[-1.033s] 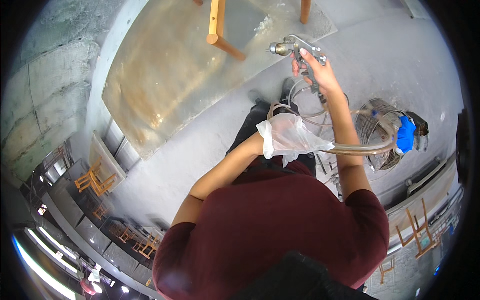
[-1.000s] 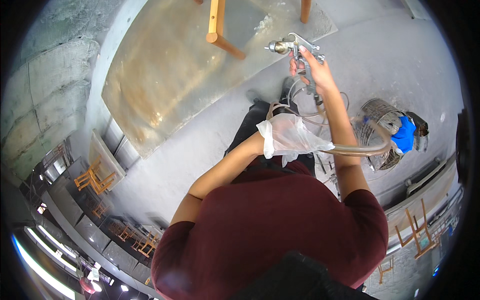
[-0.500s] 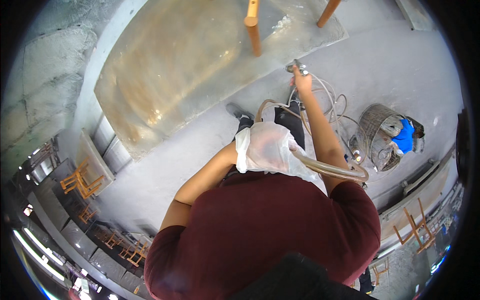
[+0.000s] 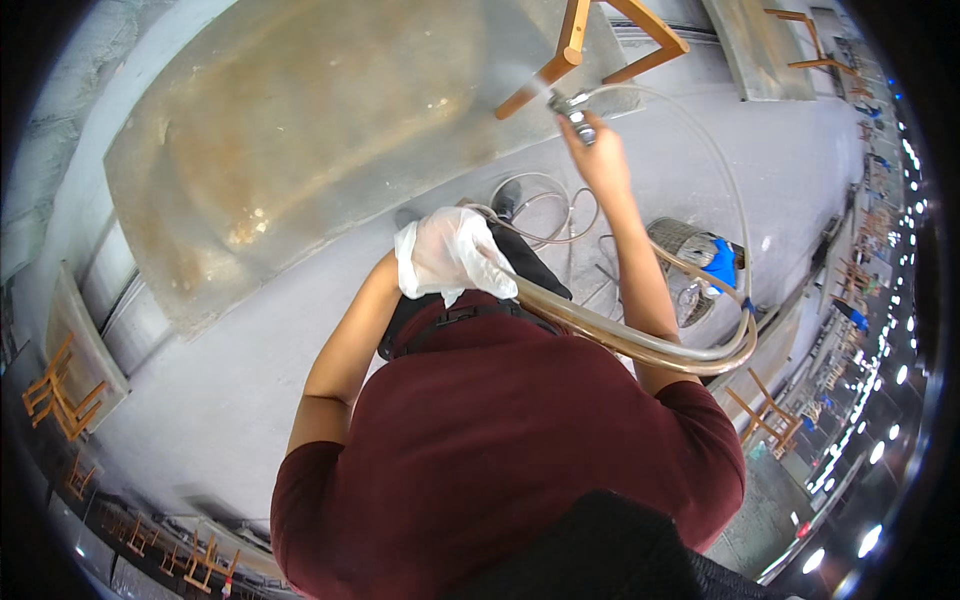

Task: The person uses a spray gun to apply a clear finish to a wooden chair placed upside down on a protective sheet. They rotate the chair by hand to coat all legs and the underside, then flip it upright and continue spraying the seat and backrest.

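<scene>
My right hand point(image 4: 603, 165) is wrapped round the grip of a metal spray gun point(image 4: 574, 116). From its nozzle a pale mist reaches the wooden frame point(image 4: 572, 45), which looks like a chair, just beyond it. My left hand point(image 4: 447, 253) is inside a translucent white plastic bag and appears closed round the hoses point(image 4: 640, 342), though the bag blurs its fingers. Those clear and brownish hoses come out on both sides of the bag, loop past my right forearm, and one thin line rises to the gun. The frame stands on a large stained board point(image 4: 330, 130).
Hose coils point(image 4: 545, 215) lie on the grey floor by my feet. To the right stands a wire-mesh drum point(image 4: 675, 245) with a blue cloth point(image 4: 720, 265) on it. More wooden frames point(image 4: 62, 390) stand at the left, and others at the right edge.
The view has turned right. My right hand has brought the spray gun up beside the wooden frame, and mist now shows at its nozzle. My left hand keeps the hoses.
</scene>
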The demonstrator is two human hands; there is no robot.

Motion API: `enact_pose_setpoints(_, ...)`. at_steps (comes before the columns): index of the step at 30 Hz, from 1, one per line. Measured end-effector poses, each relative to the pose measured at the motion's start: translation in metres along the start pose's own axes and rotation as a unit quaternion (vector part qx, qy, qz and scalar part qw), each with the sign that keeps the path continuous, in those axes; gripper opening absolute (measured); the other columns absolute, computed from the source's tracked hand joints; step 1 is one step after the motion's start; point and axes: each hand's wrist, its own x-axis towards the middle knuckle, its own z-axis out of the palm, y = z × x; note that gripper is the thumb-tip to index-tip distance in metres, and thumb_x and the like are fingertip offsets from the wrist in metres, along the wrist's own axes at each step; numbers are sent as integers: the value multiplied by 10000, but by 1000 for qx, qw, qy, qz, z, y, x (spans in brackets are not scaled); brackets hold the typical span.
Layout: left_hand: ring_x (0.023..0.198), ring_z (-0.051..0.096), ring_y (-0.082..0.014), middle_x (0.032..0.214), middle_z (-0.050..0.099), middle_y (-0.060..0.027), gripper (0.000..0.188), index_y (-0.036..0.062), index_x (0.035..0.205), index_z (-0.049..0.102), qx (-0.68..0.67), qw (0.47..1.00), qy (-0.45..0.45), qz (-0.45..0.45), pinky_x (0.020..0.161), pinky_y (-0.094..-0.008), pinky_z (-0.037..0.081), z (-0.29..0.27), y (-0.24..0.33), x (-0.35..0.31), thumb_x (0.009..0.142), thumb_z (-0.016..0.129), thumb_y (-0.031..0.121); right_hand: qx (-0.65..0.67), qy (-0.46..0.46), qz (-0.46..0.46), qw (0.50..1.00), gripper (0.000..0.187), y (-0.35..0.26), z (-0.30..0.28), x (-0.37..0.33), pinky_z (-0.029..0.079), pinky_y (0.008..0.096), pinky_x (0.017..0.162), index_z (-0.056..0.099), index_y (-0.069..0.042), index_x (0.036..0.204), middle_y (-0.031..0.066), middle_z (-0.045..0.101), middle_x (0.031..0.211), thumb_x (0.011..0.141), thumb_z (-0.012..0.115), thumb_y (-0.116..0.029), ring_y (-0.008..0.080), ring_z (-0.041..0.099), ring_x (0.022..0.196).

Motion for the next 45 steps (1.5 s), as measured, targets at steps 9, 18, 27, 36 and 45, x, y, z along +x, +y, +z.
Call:
enact_pose_setpoints(9,635,595,-132,723,685,-36,268,41,763,724,17,991,-1,130,567,-308,490,-35,-3,3,596,912,131,-40,123,-64,990,381,-65,-30,39,508,412,661,721,-7,1059,213,679,757,924,720,-363,312,645,710)
enact_pose_setpoints(18,823,637,-155,913,700,-31,334,74,997,712,25,997,-66,-41,774,-301,529,-48,-14,16,712,875,132,-38,148,-104,983,338,-87,-48,124,508,361,662,730,17,1032,148,710,773,916,750,-299,247,669,679)
enact_pose_setpoints(27,767,617,-150,727,674,-41,218,37,767,724,-11,992,96,-85,729,-313,493,-14,-13,64,714,851,206,-135,117,-270,946,453,-32,7,231,543,441,714,694,-26,1107,197,727,857,918,705,-438,382,711,786)
enact_pose_setpoints(36,656,623,-194,717,700,-85,289,75,882,817,-29,955,294,12,623,-338,498,27,-26,96,722,875,309,-54,-128,-183,973,487,-11,98,283,543,427,695,725,-23,1056,206,708,792,907,707,-486,342,711,753)
enact_pose_setpoints(45,873,664,-189,950,703,-55,336,64,973,686,14,993,115,25,819,-317,536,40,26,164,710,864,172,-34,94,-351,931,329,-37,-123,277,516,354,643,720,-14,1046,213,687,772,927,743,-320,250,686,674)
